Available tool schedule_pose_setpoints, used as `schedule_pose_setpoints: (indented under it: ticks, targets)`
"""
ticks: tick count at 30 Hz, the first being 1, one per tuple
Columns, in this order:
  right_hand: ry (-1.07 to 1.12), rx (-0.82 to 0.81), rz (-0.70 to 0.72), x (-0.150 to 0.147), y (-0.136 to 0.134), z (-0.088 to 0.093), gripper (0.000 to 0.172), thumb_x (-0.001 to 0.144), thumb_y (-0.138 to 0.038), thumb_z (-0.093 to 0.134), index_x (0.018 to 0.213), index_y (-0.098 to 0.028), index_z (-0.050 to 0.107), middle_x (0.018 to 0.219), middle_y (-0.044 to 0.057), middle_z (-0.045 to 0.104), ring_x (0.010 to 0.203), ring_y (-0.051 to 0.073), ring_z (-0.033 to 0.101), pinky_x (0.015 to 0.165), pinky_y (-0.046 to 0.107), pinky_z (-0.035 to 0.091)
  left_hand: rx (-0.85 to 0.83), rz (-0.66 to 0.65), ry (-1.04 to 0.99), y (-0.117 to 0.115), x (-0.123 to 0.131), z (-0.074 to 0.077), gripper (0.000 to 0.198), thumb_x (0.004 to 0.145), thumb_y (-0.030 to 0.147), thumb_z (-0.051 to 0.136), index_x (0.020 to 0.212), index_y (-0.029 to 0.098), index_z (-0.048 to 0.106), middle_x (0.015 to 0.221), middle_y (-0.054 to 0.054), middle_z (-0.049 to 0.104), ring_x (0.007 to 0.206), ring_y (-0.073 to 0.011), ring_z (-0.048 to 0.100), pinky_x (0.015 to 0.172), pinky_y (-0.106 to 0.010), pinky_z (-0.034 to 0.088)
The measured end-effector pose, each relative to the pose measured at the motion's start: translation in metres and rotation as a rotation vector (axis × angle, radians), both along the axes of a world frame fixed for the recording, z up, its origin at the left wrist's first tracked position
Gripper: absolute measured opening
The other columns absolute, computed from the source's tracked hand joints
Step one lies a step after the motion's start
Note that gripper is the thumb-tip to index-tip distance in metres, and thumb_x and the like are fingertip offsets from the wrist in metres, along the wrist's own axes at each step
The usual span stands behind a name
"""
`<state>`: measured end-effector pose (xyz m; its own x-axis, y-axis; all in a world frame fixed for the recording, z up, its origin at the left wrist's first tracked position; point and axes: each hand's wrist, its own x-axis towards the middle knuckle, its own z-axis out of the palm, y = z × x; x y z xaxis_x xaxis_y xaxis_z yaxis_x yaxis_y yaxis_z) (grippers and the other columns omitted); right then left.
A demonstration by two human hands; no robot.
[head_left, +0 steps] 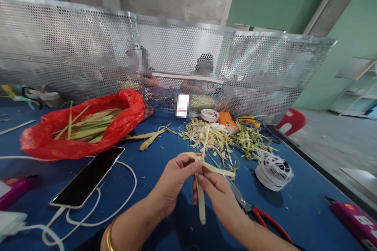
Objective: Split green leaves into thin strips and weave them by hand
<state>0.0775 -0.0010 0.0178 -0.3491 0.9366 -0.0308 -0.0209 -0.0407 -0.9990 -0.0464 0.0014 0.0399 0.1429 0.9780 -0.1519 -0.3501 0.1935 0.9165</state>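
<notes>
My left hand (180,175) pinches a cross-shaped piece of pale leaf strips (201,200) near its crossing, thumb on top. From the other side my right hand (217,186) grips the same strips just below the crossing. One strip end points down toward me, one up and away, and the others stick out left and right. Beneath my right forearm lie shears with red handles (266,219), partly hidden. Past my hands, a heap of leaf scraps (203,135) covers part of the blue table (156,200).
To the left are a red plastic bag (88,151) of long leaves, a phone (88,178) and its white cable. At right stand a white strip roll (273,172) and a purple tool (353,219). A perforated metal screen (182,43) divides the table; people sit behind it.
</notes>
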Motion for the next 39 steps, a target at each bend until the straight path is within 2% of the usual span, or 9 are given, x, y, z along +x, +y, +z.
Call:
schedule_pose_setpoints:
  ticks: [5,9,12,16,20,29,35,37,39]
  targets:
    - [-0.025,0.145,-0.019,0.003,0.001,-0.007,0.031,0.080,-0.047,0.060,0.076,-0.016,0.060,0.067,0.000,0.058,0.059,0.014,0.056,0.056,0.026,0.049,0.043,0.070,0.048,0.001,-0.003,-0.001,0.024,0.069,0.032,0.071,0.086,0.016,0.071,0.077,-0.004,0.068,0.065,-0.0135,0.060,0.061,-0.022,0.048]
    - [0.080,0.097,-0.210,0.010,0.003,0.000,0.031,0.079,-0.048,0.061,0.085,-0.019,0.055,0.055,-0.005,0.054,0.044,0.011,0.053,0.044,0.022,0.043,0.129,0.152,0.146,0.004,-0.005,0.002,0.019,0.066,0.031,0.073,0.077,0.016,0.073,0.081,-0.004,0.070,0.078,-0.0160,0.061,0.075,-0.024,0.046]
    - [0.098,0.128,-0.291,0.012,0.005,0.009,0.029,0.079,-0.047,0.061,0.078,-0.019,0.055,0.052,-0.004,0.056,0.044,0.011,0.055,0.046,0.022,0.044,0.118,0.127,0.165,0.007,-0.005,-0.002,0.023,0.061,0.035,0.076,0.075,0.016,0.072,0.074,-0.003,0.069,0.070,-0.0140,0.059,0.070,-0.024,0.046]
    - [0.000,0.207,-0.255,0.013,0.005,0.013,0.025,0.079,-0.042,0.062,0.074,-0.018,0.058,0.054,-0.002,0.060,0.051,0.013,0.057,0.051,0.023,0.047,0.084,0.062,0.188,0.007,-0.003,-0.008,0.028,0.061,0.038,0.077,0.078,0.015,0.072,0.071,-0.002,0.067,0.064,-0.0126,0.057,0.067,-0.025,0.046]
    - [-0.024,0.248,-0.228,0.017,0.007,0.013,0.021,0.081,-0.038,0.060,0.074,-0.019,0.059,0.055,-0.002,0.059,0.052,0.012,0.055,0.053,0.023,0.046,0.060,0.043,0.204,0.006,-0.003,-0.007,0.027,0.066,0.040,0.073,0.077,0.015,0.070,0.058,0.001,0.061,0.054,-0.0103,0.053,0.059,-0.023,0.044]
    - [0.092,0.226,-0.323,0.026,0.017,0.022,0.023,0.079,-0.034,0.061,0.094,-0.017,0.058,0.050,-0.006,0.051,0.045,0.009,0.047,0.046,0.021,0.040,0.018,0.082,0.143,0.010,-0.007,-0.004,0.023,0.070,0.034,0.072,0.063,0.014,0.062,0.053,0.002,0.057,0.050,-0.0073,0.052,0.056,-0.019,0.043]
    - [0.114,0.139,-0.316,0.034,0.030,0.017,0.025,0.078,-0.037,0.063,0.091,-0.016,0.059,0.050,-0.006,0.050,0.046,0.009,0.045,0.047,0.021,0.038,-0.108,0.007,-0.008,0.008,-0.010,0.002,0.030,0.076,0.040,0.065,0.087,0.013,0.067,0.066,-0.002,0.063,0.051,-0.0084,0.056,0.051,-0.019,0.043]
    - [0.101,0.140,-0.312,0.036,0.034,0.016,0.027,0.076,-0.039,0.064,0.090,-0.016,0.059,0.051,-0.006,0.050,0.046,0.010,0.046,0.049,0.023,0.039,-0.115,0.017,-0.027,0.008,-0.011,0.005,0.030,0.079,0.040,0.062,0.088,0.012,0.067,0.065,-0.002,0.062,0.050,-0.0083,0.055,0.049,-0.019,0.042]
    - [0.051,0.186,-0.385,0.038,0.038,0.017,0.031,0.075,-0.041,0.064,0.094,-0.017,0.059,0.058,-0.003,0.055,0.054,0.013,0.052,0.055,0.026,0.044,-0.120,0.030,-0.036,0.007,-0.010,0.006,0.029,0.079,0.039,0.061,0.086,0.012,0.066,0.064,-0.002,0.062,0.049,-0.0082,0.054,0.047,-0.018,0.041]
